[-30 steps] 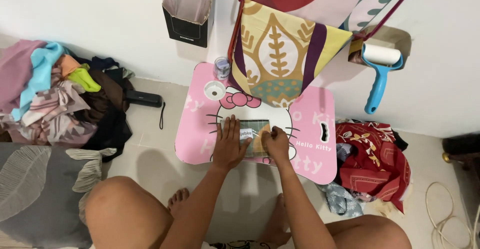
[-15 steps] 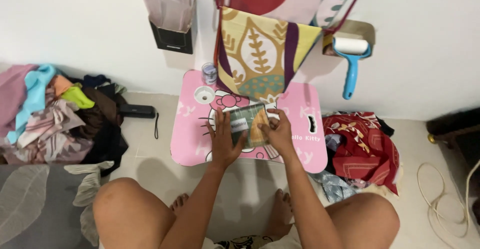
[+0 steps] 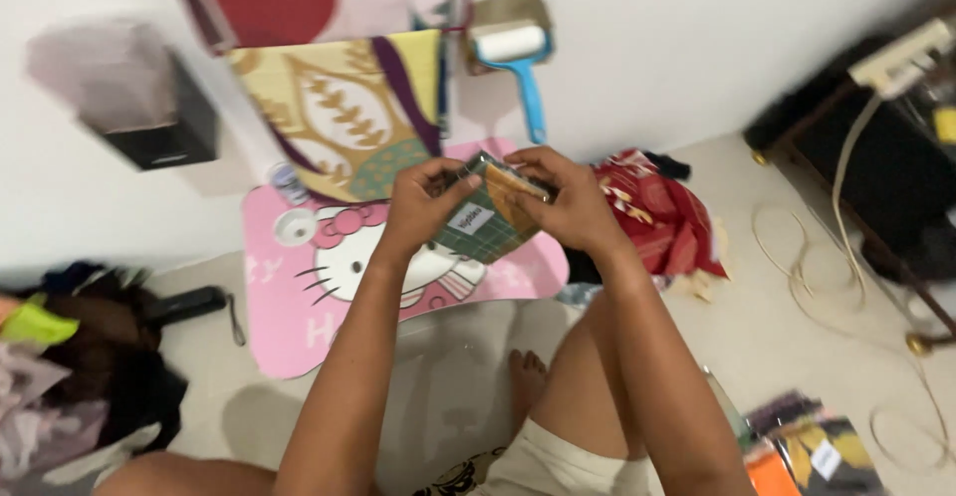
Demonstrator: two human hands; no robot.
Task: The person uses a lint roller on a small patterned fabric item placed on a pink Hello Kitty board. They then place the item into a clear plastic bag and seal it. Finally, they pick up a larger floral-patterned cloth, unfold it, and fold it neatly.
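Both hands grip one folded green-checked cloth packet (image 3: 488,219), lifted clear of the pink table (image 3: 299,327) below them. The left hand (image 3: 423,207) pinches its near-left edge, the right hand (image 3: 568,202) its upper-right edge; its long axis tilts between them. Fingers hide the packet's corners; a blue lint roller (image 3: 518,68) hangs beyond the hands, blurred

Green-and-orange checked folded cloth packet (image 3: 488,219) bearing a white label, pink low table (image 3: 299,317) showing a white cartoon cat face with pink bow, yellow leaf-patterned hanging cloth (image 3: 339,108) edged in purple, blue-handled white lint roller (image 3: 518,68), red patterned fabric heap (image 3: 662,217) lying on beige floor.
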